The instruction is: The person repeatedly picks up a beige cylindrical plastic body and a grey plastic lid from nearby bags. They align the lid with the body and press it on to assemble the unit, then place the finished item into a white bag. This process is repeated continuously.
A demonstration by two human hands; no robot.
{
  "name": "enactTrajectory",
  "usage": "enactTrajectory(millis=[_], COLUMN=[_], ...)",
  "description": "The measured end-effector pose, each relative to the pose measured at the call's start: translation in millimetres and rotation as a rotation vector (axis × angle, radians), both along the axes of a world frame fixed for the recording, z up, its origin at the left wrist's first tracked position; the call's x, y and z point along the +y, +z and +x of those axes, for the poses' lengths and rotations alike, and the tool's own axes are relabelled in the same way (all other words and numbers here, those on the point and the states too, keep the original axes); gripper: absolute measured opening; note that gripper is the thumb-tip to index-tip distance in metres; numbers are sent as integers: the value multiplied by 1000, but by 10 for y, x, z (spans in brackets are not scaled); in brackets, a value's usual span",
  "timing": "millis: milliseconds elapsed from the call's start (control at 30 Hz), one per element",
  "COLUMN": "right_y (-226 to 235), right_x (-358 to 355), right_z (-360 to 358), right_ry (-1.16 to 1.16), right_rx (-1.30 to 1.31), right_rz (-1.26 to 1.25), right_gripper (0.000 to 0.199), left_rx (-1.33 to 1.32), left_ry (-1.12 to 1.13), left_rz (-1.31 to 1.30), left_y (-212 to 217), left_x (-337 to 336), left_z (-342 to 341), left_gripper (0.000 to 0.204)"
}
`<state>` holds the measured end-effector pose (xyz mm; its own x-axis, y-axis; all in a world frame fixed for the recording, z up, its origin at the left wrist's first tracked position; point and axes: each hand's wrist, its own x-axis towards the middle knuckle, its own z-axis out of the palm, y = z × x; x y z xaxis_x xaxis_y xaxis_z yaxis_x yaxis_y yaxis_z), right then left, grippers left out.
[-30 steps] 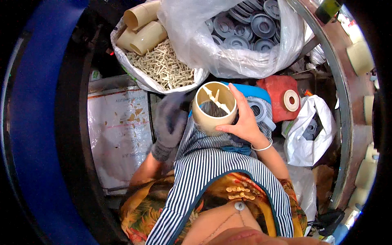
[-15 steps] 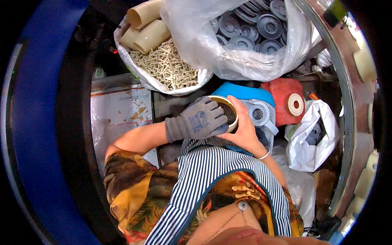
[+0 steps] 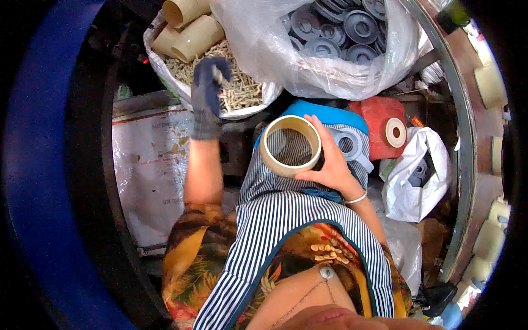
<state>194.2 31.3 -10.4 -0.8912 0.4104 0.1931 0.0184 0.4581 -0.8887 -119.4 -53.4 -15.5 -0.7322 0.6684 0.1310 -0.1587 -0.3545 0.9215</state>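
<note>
My bare right hand (image 3: 333,168) grips a short cream plastic pipe piece (image 3: 265,144) by its right side, above my lap. The pipe piece's open end faces up, and striped cloth shows through it. My left hand (image 3: 208,91), in a grey glove with a dark palm, hovers over a white sack (image 3: 159,69) of small beige stick-like pieces (image 3: 242,88). Motion smears its curled fingers, so whether they hold a piece cannot be made out. A pale grey plastic ring with a tab (image 3: 360,151) lies on my lap, just right of my right hand.
Larger cream pipe sections (image 3: 201,38) rest in the sack. Beside it, a clear plastic bag (image 3: 253,49) holds many grey discs (image 3: 362,27). A cream washer (image 3: 395,133) lies on red cloth (image 3: 374,115). A small white bag (image 3: 407,198) and a curved metal edge (image 3: 465,110) stand at right.
My left hand has let go of the pipe piece and moved up and left to the sack. My right hand keeps hold of the pipe piece, now turned with its opening more upward.
</note>
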Motion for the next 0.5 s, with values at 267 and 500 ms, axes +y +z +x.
enactTrajectory(millis=[267,500], right_y=[-158,312], right_x=[186,257], right_z=[-216,600], right_ry=[-37,-509], right_rx=[306,-28], right_rz=[-276,375], right_gripper=[100,49], left_rx=[471,118], left_ry=[-638,-496], left_rz=[-216,-260], left_y=[-185,48], left_x=[19,-62], left_z=[811,1162], left_gripper=[54,49])
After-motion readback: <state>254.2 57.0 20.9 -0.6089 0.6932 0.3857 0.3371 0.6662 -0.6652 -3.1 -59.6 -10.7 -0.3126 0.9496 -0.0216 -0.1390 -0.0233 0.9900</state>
